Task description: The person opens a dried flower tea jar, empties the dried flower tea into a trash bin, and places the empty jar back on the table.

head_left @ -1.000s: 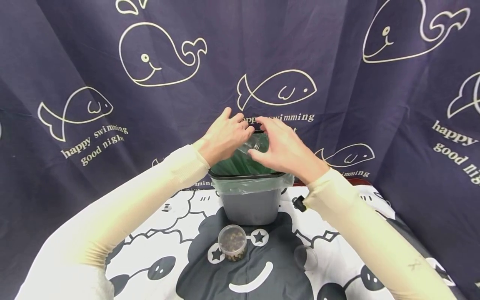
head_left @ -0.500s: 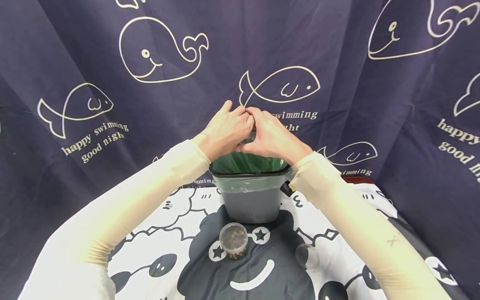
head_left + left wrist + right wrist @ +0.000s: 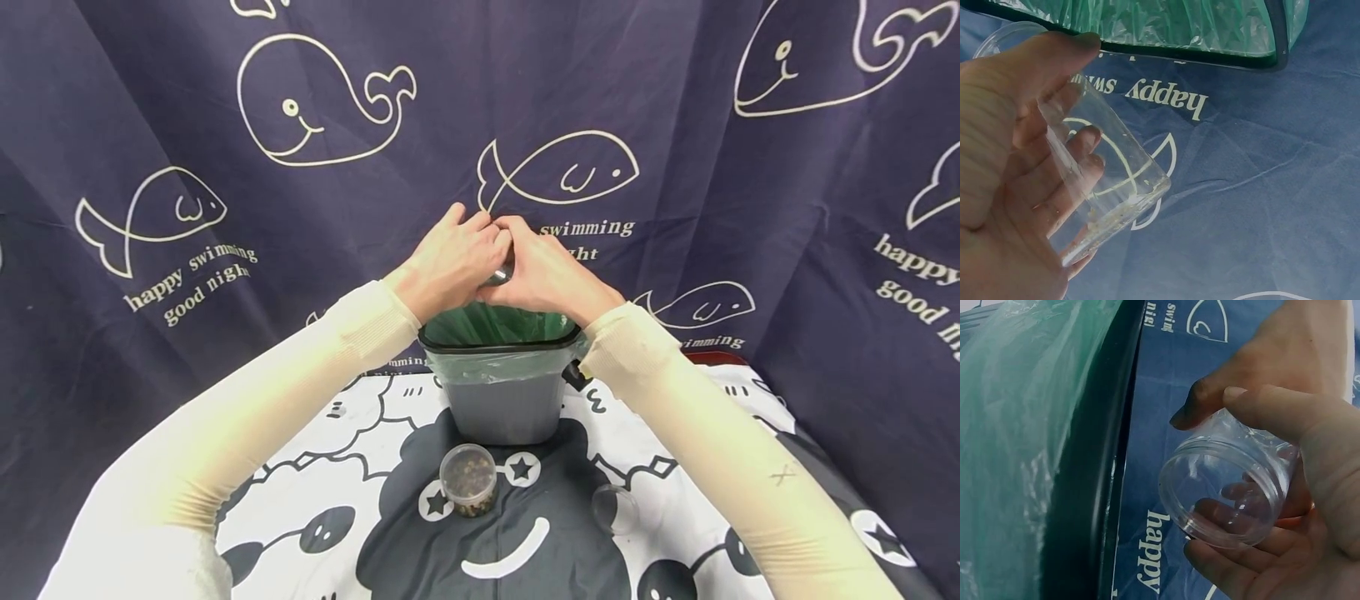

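Note:
In the head view, my left hand point(image 3: 457, 265) and right hand point(image 3: 536, 271) meet above the back of a grey bin. Between them is a clear plastic jar point(image 3: 1107, 162), largely hidden by the hands in that view. My left thumb and fingers grip the jar's side in the left wrist view, and bits of residue cling to its base. Seen from the right wrist, the jar's threaded mouth point(image 3: 1222, 540) is uncovered and tilted toward the bin. My right thumb and fingers also curl round the jar.
The grey bin point(image 3: 502, 408) has a black rim and a green liner bag point(image 3: 487, 325). In front of it stands a clear tub point(image 3: 468, 479) with dark, mixed bits inside. A clear round lid point(image 3: 615, 508) lies on the patterned cloth point(image 3: 300, 483). A blue curtain point(image 3: 420, 192) hangs behind.
My right hand has moved left to meet the left hand and grip the jar. The jar, earlier visible over the bin opening, is now mostly covered by both hands.

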`<action>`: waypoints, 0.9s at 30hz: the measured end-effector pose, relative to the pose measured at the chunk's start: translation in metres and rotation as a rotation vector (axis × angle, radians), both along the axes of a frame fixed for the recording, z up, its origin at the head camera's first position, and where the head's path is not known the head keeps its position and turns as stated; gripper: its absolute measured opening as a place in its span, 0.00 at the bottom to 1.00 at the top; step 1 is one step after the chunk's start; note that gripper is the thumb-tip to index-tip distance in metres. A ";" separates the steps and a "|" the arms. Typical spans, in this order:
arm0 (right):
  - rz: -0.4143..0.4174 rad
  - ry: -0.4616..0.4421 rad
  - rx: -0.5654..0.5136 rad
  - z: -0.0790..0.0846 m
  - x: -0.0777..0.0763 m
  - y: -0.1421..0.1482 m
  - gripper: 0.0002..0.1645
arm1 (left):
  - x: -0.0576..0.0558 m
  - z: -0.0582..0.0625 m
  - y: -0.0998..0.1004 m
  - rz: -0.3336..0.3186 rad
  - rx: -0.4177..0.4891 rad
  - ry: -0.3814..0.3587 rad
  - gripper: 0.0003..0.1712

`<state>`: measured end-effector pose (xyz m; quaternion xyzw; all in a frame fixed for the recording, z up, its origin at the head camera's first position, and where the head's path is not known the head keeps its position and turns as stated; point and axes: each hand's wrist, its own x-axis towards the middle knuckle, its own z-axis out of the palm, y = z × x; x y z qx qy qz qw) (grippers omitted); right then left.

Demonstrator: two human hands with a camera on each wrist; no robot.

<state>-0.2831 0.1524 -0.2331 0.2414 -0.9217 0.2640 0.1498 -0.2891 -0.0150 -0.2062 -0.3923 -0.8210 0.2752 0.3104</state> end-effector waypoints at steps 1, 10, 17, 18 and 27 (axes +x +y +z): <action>-0.003 0.000 -0.001 -0.001 0.000 0.000 0.59 | 0.000 0.000 0.000 0.003 0.002 -0.010 0.34; -0.058 -0.065 -0.035 -0.005 -0.002 0.001 0.47 | -0.002 0.000 -0.004 0.048 0.066 -0.127 0.31; -0.074 -0.059 -0.060 -0.009 -0.003 0.002 0.44 | -0.005 0.000 -0.009 0.038 0.102 -0.150 0.32; -0.072 -0.055 -0.065 -0.009 -0.003 0.002 0.44 | -0.005 0.000 -0.009 0.039 0.109 -0.158 0.32; -0.041 -0.030 -0.150 -0.010 -0.006 0.006 0.42 | -0.011 0.005 -0.014 0.075 0.207 -0.273 0.35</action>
